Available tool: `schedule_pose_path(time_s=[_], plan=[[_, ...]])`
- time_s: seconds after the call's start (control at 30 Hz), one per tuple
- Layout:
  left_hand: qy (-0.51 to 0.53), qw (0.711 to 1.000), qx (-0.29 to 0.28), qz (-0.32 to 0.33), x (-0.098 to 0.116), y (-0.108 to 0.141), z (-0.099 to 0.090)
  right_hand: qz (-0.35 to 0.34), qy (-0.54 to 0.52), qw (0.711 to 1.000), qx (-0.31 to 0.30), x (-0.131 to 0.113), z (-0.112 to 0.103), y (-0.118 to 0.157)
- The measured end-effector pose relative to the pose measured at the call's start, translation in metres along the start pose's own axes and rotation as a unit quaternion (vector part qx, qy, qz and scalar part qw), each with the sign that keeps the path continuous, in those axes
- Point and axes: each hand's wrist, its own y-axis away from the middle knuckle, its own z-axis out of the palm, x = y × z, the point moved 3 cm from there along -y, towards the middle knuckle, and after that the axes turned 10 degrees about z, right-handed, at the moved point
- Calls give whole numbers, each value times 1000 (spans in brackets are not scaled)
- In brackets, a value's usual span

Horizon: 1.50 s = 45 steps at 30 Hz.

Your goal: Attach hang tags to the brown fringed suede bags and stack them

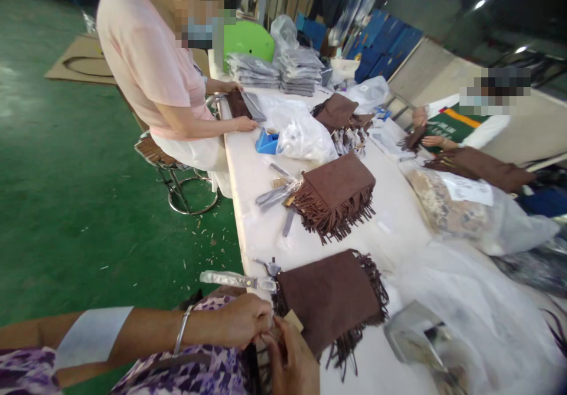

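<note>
At the table's near edge my left hand (243,320), with a bangle at its wrist, is closed in a pinch. My right hand (296,361) meets it fingertip to fingertip, its fingers also closed. Whatever small thing lies between the fingertips is mostly hidden. A tan card tag (293,320) sticks out just above my right fingers. Right beside both hands, a dark brown fringed bag (330,297) lies flat on the white table. A strap in clear plastic wrap (239,280) extends from the bag's left side, above my left hand.
More brown fringed bags (341,182) lie in a stack farther up the table (252,235). A blue tape dispenser (266,142) stands near the left edge. Clear plastic bags (469,300) cover the right side. Two co-workers (150,70) handle brown pieces at the far sides.
</note>
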Motion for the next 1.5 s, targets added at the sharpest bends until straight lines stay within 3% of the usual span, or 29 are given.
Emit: schedule_pose_path(time_s=[0.07, 0.17, 0.23, 0.33, 0.43, 0.63, 0.7, 0.77, 0.8, 0.83, 0.9, 1.0, 1.1, 1.2, 1.5], plan=[[-36, 999, -1, 23, 7, 2, -6, -15, -4, 1000, -2, -6, -1, -3], [-132, 984, 37, 110, 20, 3, -16, -16, -34, 999, -13, -13, -3, -8], [-135, 981, 53, 126, 22, 2, -20, -4, -57, 998, -18, -16, -5, -13], [47, 998, 23, 38, 12, -3, -17, 25, -74, 997, -28, -16, -6, -19], [217, 975, 5, -37, 4, -10, -17, 48, -70, 995, -46, -16, -7, -26], [303, 948, -29, -91, -7, -22, -26, 38, -53, 993, -100, -21, -7, -41], [238, 970, -20, -54, -6, -24, -30, 32, -37, 994, -98, -19, -7, -46], [61, 997, 48, 29, -1, -26, -37, 41, -12, 996, -72, -13, -9, -53], [-57, 991, 88, 78, 3, -27, -40, 45, 2, 998, -52, -10, -10, -56], [-174, 970, 116, 121, 7, -27, -41, 44, 16, 998, -33, -7, -11, -60], [-360, 910, 112, 173, 12, -30, -37, 24, 41, 999, -11, -4, -11, -67], [-502, 843, 64, 181, 7, -38, -26, 3, 70, 998, -5, -4, -6, -74], [-572, 797, 64, 185, 2, -44, -20, 15, 95, 995, -1, -4, 1, -74], [-601, 773, 92, 183, 4, -43, -23, 27, 96, 995, -9, -2, 6, -72], [-592, 784, 72, 171, 20, -28, -29, 21, 59, 998, -14, -8, 7, -68]])
